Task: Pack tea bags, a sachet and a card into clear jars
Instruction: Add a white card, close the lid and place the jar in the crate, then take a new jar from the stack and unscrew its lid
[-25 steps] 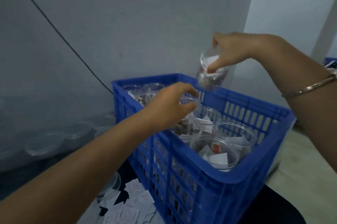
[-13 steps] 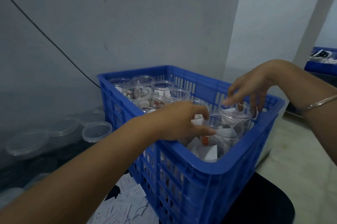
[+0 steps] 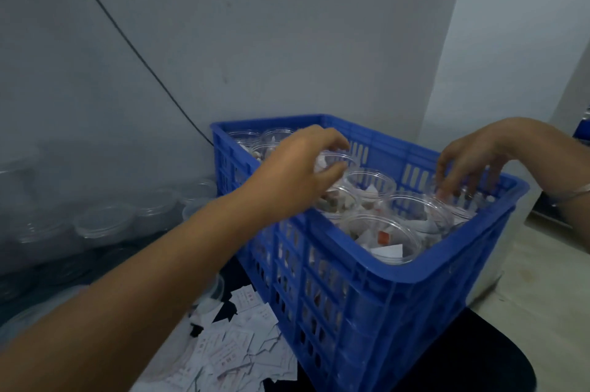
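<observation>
A blue plastic crate (image 3: 399, 283) holds several open clear jars with tea bags, white cards and red-marked sachets inside. My left hand (image 3: 300, 168) reaches over the crate's left side, with thumb and fingers curled around the rim of a clear jar (image 3: 343, 156) in the middle row. My right hand (image 3: 472, 161) hovers at the crate's far right corner, fingers spread downward, with the fingertips touching the rim of a filled jar (image 3: 456, 211) that stands there. The nearest jar (image 3: 383, 241) shows a white card and a red sachet.
Clear lids (image 3: 105, 222) lie in stacks to the left of the crate, along the grey wall. Loose white paper cards (image 3: 236, 356) are scattered on the dark surface in front of the crate. A black cable (image 3: 127, 40) runs down the wall.
My right hand has lowered a filled jar from above into the crate's far right corner. My left hand has shifted deeper into the crate onto another jar's rim.
</observation>
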Demonstrator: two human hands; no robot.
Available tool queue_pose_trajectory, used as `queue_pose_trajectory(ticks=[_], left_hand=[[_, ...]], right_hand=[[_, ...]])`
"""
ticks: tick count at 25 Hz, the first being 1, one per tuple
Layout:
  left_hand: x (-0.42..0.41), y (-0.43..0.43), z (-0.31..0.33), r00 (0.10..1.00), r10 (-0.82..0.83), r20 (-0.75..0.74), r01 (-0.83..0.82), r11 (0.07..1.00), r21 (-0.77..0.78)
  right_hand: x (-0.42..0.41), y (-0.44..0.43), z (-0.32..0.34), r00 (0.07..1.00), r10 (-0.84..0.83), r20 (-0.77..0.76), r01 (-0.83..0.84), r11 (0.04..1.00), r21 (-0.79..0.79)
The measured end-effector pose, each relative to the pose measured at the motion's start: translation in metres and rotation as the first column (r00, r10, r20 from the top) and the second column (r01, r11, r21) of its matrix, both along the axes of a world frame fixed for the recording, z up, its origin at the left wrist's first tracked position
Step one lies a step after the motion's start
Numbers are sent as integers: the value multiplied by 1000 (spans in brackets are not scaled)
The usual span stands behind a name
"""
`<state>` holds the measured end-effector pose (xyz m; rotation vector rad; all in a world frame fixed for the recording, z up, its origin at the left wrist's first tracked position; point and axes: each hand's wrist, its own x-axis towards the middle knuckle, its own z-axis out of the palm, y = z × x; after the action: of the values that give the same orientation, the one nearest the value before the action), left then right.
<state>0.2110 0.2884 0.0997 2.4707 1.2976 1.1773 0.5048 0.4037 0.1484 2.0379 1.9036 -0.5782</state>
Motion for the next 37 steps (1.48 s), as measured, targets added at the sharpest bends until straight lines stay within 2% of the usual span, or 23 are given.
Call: queue_pose_trajectory(ticks=[4,7,11,15,18,21,25,28,31,34,37], left_hand=[[-68,-10,5,970,170,173,-171,985,-8],[-129,-23,-2,881,374,290,-370,926,-72],[-196,-51,-36,770,582,263,-547,813,-199],[-240,-81,-68,674,689,268,-608,723,-328],[-272,-105,-87,577,775,258,-655,627,-421],[-300,-127,-101,486,842,233,-679,532,-506],[-326,-130,-105,460,859,225,-624,493,-606],[-336,-108,-100,448,837,313,-540,533,-651],[-334,-77,-93,429,798,422,-445,594,-671],[-336,-51,-90,409,797,444,-471,601,-645],[-344,-35,-96,471,764,440,-536,644,-546]], right_hand=[[-37,-9,33,990,139,27,-141,958,248],[-107,-31,53,925,380,13,-361,864,350],[-223,-65,49,754,657,31,-631,710,313],[-334,-78,11,630,774,68,-768,607,204],[-397,-80,-36,580,813,49,-809,568,151],[-441,-76,-86,568,823,-25,-799,558,223],[-486,-70,-126,607,709,-359,-607,706,365],[-519,-68,-135,576,584,-572,-439,811,387],[-546,-67,-141,528,506,-682,-333,862,382],[-571,-64,-150,464,459,-758,-259,888,379],[-589,-61,-159,390,439,-809,-214,898,384]])
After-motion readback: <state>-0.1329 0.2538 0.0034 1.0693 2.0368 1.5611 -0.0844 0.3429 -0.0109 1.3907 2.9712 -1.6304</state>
